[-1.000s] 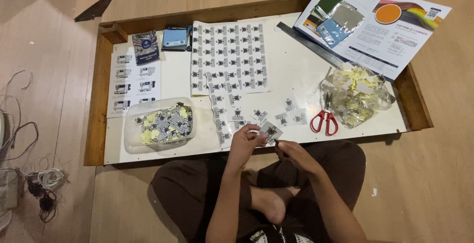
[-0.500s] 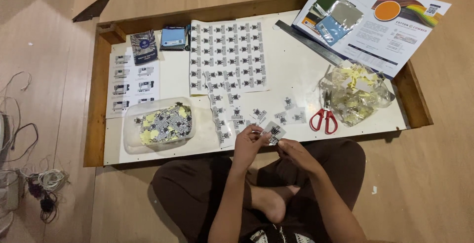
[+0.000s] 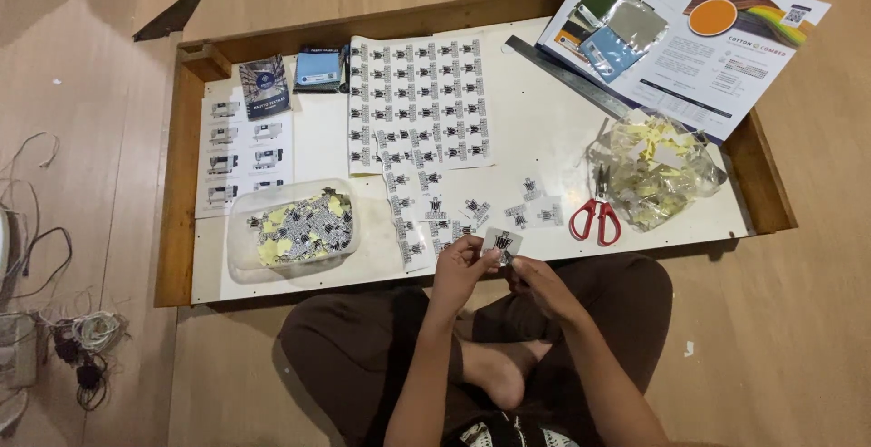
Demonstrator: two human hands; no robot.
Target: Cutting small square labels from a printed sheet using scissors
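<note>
left hand (image 3: 461,264) and right hand (image 3: 537,280) meet just above the lap, fingers of both pinched on one small sticker (image 3: 502,244), a white square with a black printed mark. both grip it at opposite edges, likely so the piece can be peeled or separated, though which fingertip does what is too small to tell. the sticker hangs right at the near edge of the tray (image 3: 172,229), over the person's crossed legs.

just beyond the hands, loose cut stickers (image 3: 535,206) lie scattered on the white board, near enough to grab without leaning. red-handled scissors (image 3: 596,216) lie flat just right of them, handles toward the person, handy for the right hand. to the left sits a clear plastic tub (image 3: 290,229) filled with cut pieces, black-printed and yellowish mixed, looks like a collection bin kept on the left-hand side. right of the scissors a crumpled clear bag (image 3: 658,170) holds yellow scraps, probably backing waste kept apart from the good pieces.

further out, the uncut sticker sheet (image 3: 419,102) lies flat mid-tray, rows of the same black mark, its lower rows cut into ragged strips trailing toward the hands. a sheet with machine pictures (image 3: 243,157) lies at the left. a metal ruler (image 3: 567,75) lies diagonally at the upper right. at the far edge two small dark and blue booklets (image 3: 292,73) sit side by side, and an open brochure (image 3: 680,34) with colour swatches overhangs the far right corner. tangled cables (image 3: 77,347) lie on the floor, left, well apart.
</note>
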